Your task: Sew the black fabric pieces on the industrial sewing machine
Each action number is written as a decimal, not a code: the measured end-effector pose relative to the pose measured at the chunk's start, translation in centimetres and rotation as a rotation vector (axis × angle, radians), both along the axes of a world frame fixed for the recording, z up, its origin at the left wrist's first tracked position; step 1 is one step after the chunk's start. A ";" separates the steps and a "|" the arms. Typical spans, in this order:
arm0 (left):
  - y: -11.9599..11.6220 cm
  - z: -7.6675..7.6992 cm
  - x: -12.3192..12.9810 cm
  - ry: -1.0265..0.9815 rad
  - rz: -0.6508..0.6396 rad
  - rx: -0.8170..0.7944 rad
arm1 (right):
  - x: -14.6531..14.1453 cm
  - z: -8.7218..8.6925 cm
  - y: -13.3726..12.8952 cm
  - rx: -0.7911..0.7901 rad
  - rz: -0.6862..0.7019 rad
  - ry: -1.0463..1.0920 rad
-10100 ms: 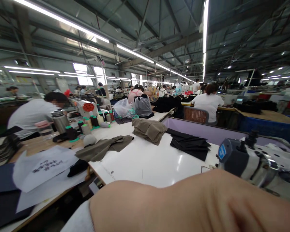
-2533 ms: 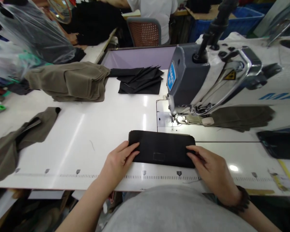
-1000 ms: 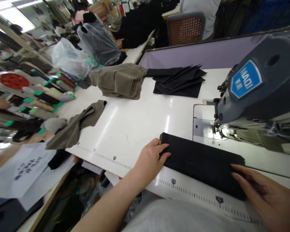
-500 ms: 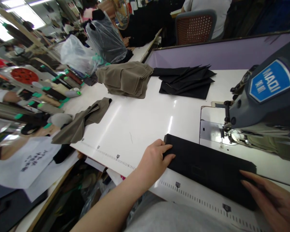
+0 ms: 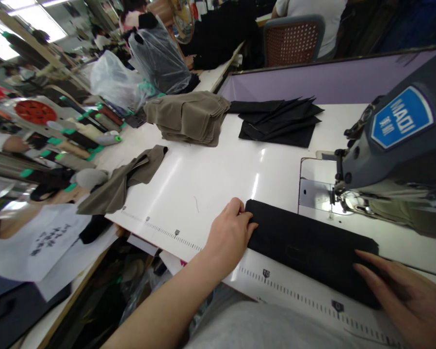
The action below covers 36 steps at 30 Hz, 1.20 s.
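Observation:
A folded black fabric piece lies flat along the front of the white sewing table, between my hands. My left hand grips its left end, thumb and fingers closed at the edge. At the other end, my right hand has thumb and forefinger closed on the fabric; its other fingers are partly hidden. Just beyond the piece is the needle area of a sewing machine with a blue label. A printed ruler scale runs along the table edge, nearest to me.
Brown fabric pieces are stacked at the back, beside black fabric pieces. A loose brown piece hangs over the left edge. Thread spools and a white paper are farther left. A person sits on a chair behind the purple panel.
My left fingers have drawn in closer around the left end of the black fabric piece. My right hand and the piece's right end have shifted slightly left and up in view.

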<state>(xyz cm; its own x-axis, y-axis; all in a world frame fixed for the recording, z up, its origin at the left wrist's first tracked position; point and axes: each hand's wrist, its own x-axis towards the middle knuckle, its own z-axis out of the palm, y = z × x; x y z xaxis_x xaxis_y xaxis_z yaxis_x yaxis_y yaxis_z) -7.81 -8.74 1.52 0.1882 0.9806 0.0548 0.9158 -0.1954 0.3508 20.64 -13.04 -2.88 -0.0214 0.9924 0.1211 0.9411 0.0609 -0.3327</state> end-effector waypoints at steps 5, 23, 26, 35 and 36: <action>0.5 0.5 0.5 0.108 -0.476 0.055 | -2.5 3.2 0.6 0.164 0.173 -0.200; 1.6 -2.7 1.7 0.283 -0.357 0.122 | -2.7 2.0 2.4 0.097 0.666 -0.195; 3.0 -2.1 1.3 0.303 -0.294 0.171 | -2.9 2.1 2.0 0.151 0.626 -0.142; 5.5 0.5 5.8 0.293 -0.712 0.162 | -1.3 4.1 4.6 0.249 0.851 -0.088; 5.4 0.4 6.5 0.290 -0.681 0.173 | -0.9 4.0 5.1 0.256 0.875 -0.090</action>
